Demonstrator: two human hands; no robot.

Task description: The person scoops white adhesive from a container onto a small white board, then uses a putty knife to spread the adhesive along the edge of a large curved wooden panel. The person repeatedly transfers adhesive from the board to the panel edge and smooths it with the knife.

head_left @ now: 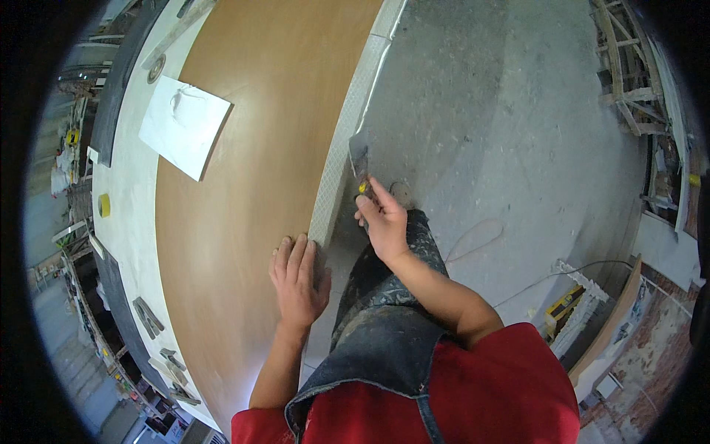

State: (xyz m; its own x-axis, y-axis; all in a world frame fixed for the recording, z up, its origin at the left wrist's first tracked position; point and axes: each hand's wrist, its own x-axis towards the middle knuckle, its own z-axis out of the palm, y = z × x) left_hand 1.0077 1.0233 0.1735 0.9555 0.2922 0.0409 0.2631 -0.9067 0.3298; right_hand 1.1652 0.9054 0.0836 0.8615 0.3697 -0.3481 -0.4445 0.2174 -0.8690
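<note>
My left hand (298, 285) lies flat near the edge of a long wood-coloured panel (244, 200), its fingers stretched out and holding nothing. My right hand (387, 223) is closed round the handle of a putty knife (359, 154), which shows a bit of yellow. The knife's broad grey blade points away from me, beside the pale patterned strip (334, 169) along the panel's right edge. Whether the blade touches that strip, I cannot tell. Farther along the panel rests a white square board (185, 122) with a smear of paste on it.
Spring clamps (149, 318) lie along the pale left border of the bench, as does a yellow tape roll (104, 206). A wooden frame (625, 66) stands at the far right. On the grey floor runs a thin cable (543, 279), near a yellow level (566, 303).
</note>
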